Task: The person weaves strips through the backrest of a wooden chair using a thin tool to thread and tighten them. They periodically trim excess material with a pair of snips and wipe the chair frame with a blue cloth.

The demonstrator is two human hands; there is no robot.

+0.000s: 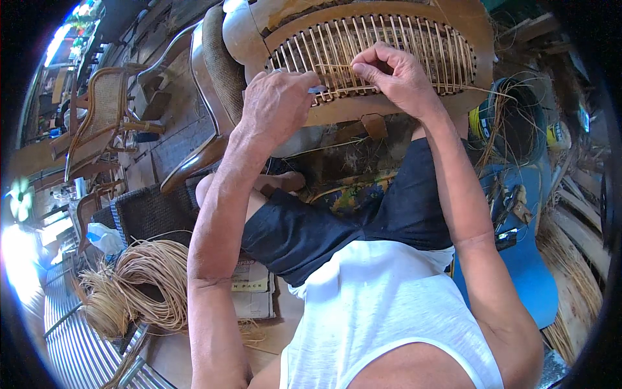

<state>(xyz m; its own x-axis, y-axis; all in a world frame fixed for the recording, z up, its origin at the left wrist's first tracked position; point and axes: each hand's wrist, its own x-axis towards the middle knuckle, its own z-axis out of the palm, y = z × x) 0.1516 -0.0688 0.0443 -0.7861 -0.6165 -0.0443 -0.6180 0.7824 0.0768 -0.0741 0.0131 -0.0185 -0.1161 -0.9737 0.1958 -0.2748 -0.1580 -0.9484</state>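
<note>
In front of me stands a wooden chair frame point(311, 117) with an oval opening. Rows of pale rattan strips point(382, 35) run across the opening, threaded through small holes along its rim. My left hand point(278, 100) is closed at the opening's lower left edge; a small bluish-grey piece point(317, 89) sticks out from its fingers, its kind not clear. Thumb and forefinger of my right hand point(402, 78) pinch a thin rattan strand point(334, 65), which stretches left over the strips toward my left hand.
A big coil of rattan point(159, 282) lies at the lower left. Wooden chairs with woven panels point(103, 97) stand at far left. On the right are a bucket with loose strands point(515, 123), a blue seat point(534, 266) and rattan bundles point(573, 285). A flattened carton point(253, 301) lies beside my left arm.
</note>
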